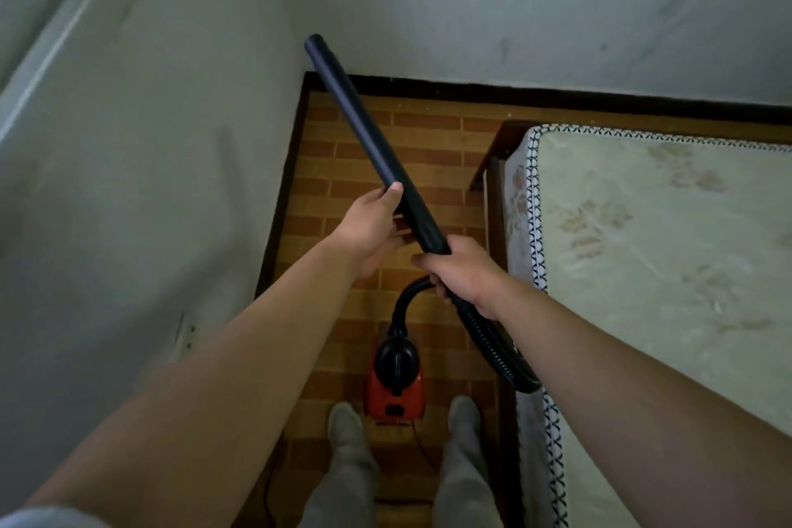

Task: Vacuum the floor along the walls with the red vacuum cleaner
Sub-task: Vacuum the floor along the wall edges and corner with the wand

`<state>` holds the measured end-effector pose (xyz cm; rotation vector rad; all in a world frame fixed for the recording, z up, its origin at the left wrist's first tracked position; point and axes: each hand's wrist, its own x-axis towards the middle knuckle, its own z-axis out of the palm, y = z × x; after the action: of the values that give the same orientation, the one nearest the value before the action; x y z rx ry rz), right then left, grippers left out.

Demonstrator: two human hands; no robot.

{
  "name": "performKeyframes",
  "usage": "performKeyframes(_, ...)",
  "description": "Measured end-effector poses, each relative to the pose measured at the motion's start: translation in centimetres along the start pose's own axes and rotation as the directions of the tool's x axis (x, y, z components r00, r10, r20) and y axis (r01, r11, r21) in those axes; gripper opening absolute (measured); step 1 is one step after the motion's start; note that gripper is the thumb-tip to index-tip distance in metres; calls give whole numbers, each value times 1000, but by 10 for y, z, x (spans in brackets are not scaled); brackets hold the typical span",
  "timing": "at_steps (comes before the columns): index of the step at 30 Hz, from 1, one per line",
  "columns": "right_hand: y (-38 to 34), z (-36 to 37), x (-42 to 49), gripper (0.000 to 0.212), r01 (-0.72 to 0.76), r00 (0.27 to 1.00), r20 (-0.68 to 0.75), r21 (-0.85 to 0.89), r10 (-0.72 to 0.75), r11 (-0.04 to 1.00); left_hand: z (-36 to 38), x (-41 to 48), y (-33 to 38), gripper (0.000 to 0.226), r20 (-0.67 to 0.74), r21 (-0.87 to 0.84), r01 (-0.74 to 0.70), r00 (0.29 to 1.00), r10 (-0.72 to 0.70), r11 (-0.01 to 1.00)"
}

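Observation:
The red vacuum cleaner [394,388] sits on the brick-pattern floor [424,133] between my feet and the corner. Its black ribbed hose [493,349] loops up to my right hand [460,272], which grips the hose handle at the base of the black wand. My left hand [370,223] holds the wand [368,137] a little higher, thumb on top and fingers under it. The wand is raised in the air, its open end pointing up toward the corner of the walls, well off the floor.
White walls [150,184] meet in a corner ahead, with dark skirting along their base. A bed with a pale patterned mattress [668,253] and dark wooden frame fills the right side, leaving a narrow strip of floor. A thin cord trails behind the vacuum. A window frame is at the top left.

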<state>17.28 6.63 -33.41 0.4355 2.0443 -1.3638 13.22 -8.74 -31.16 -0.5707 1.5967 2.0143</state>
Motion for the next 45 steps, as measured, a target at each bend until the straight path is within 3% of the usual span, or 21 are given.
performKeyframes(4, 40, 4, 17, 20, -32, 999, -38, 71, 34, 997, 6, 20, -43, 18, 17, 96, 46, 999, -48, 994)
performKeyframes(8, 76, 4, 34, 21, -85, 996, -7, 159, 87, 984, 9, 46, -89, 24, 4, 131, 81, 997, -82, 988)
performKeyframes(13, 144, 11, 65, 15, -140, 979, -135, 99, 152, 985, 5, 73, -152, 19, -61, 180, 145, 989, -136, 973)
performKeyframes(18, 213, 24, 96, 16, -192, 970, -144, 49, 197, 980, -19, 104, -238, 18, -180, 241, 223, 967, -182, 944)
performKeyframes(26, 313, 76, 161, 17, -260, 939, -196, 135, 283, 956, -67, 137, -386, 17, -263, 288, 381, 914, -310, 879)
performKeyframes(32, 379, 115, 202, 16, -262, 942, -203, 46, 266, 964, -104, 151, -478, 31, -266, 473, 340, 935, -237, 813)
performKeyframes(36, 420, 137, 222, 18, -237, 953, -205, -57, 221, 970, -128, 156, -541, 18, -255, 591, 293, 952, -170, 752)
performKeyframes(37, 429, 142, 226, 20, -231, 956, -206, -83, 210, 970, -134, 157, -559, 26, -272, 625, 305, 948, -166, 718)
performKeyframes(40, 452, 156, 238, 26, -218, 959, -213, -131, 187, 967, -149, 163, -609, 80, -306, 742, 332, 941, -147, 582)
performKeyframes(45, 478, 172, 256, 35, -172, 969, -198, -104, 150, 980, -147, 172, -647, 122, -302, 766, 312, 946, -114, 562)
